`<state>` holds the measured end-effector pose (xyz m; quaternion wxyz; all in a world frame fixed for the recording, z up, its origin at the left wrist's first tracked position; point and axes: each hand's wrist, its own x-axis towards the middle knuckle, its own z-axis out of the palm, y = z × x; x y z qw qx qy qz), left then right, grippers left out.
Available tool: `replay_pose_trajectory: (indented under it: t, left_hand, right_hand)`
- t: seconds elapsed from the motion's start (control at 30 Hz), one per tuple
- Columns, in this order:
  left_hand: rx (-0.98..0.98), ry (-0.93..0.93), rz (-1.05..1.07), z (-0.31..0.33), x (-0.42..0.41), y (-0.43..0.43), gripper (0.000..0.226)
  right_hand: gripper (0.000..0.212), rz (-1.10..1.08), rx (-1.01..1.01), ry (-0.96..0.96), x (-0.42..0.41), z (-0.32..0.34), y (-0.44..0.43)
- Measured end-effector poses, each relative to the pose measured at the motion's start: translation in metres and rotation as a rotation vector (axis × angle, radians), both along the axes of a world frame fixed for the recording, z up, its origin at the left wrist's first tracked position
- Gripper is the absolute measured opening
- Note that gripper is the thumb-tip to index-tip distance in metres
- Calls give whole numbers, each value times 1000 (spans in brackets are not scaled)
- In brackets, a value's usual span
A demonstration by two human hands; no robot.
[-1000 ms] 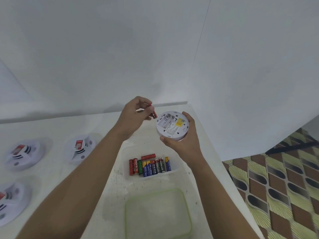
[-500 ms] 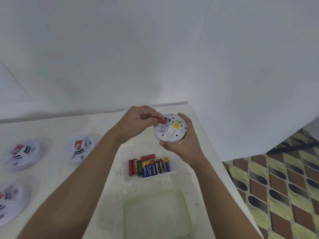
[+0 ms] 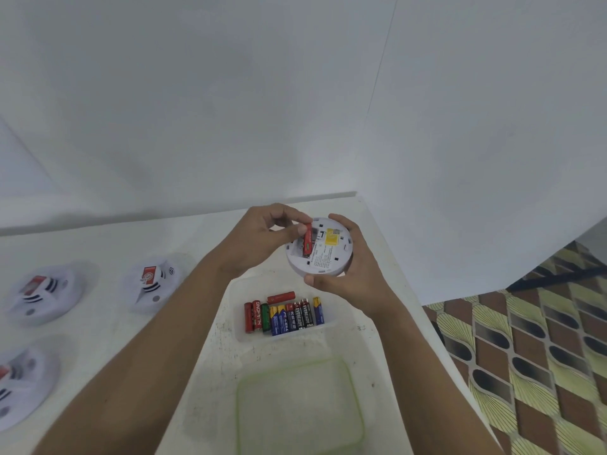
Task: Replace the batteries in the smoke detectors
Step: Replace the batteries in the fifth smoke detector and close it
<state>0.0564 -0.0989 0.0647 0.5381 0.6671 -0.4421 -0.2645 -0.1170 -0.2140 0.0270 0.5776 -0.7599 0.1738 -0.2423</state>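
A round white smoke detector (image 3: 328, 257) is held above the table with its back side up, showing a yellow label and printed text. My right hand (image 3: 351, 277) grips it round the rim from the right and below. My left hand (image 3: 266, 239) pinches a red battery (image 3: 307, 240) between thumb and fingers, and the battery lies lengthwise in the open compartment at the detector's left side. Below the hands, a clear shallow tray (image 3: 331, 323) holds several loose batteries (image 3: 284, 315) in red, green, blue and black.
Three more white smoke detectors lie on the white table at the left: one (image 3: 152, 282), another (image 3: 42, 295) and a third (image 3: 19, 385). A clear lid with a green rim (image 3: 300, 412) lies near me. The table's right edge drops to a patterned floor (image 3: 542, 349).
My left hand brought the red battery from beside the detector onto its back and turned it lengthwise into the compartment. Both hands and the detector have sunk slightly toward the tray.
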Motion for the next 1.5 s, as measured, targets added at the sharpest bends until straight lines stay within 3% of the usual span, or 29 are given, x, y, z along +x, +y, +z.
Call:
replay_pose_trajectory:
  t: [0.13, 0.43, 0.7, 0.83, 1.0, 1.3, 1.5]
  left_hand:
    - [-13, 17, 2, -5, -8, 2, 16]
    - [-2, -139, 45, -15, -17, 2, 30]
    - [47, -203, 18, -20, -15, 5, 27]
    - [15, -100, 44, -21, -12, 5, 25]
    - [-118, -31, 209, -20, -15, 3, 7]
    - [-135, 64, 203, -7, -18, 5, 17]
    - [-68, -133, 233, -8, -19, -5, 8]
  right_hand:
    - [93, -2, -28, -14, 0, 0, 1]
    - [93, -16, -41, -5, 0, -4, 0]
    - [94, 4, -56, 9, -1, -9, -2]
    - [97, 45, -98, 23, 2, -6, -5]
    - [98, 44, -163, 25, 12, -7, -4]
    - [95, 9, -175, -15, 8, -7, -8]
    - [93, 27, -197, -36, 8, 1, -4]
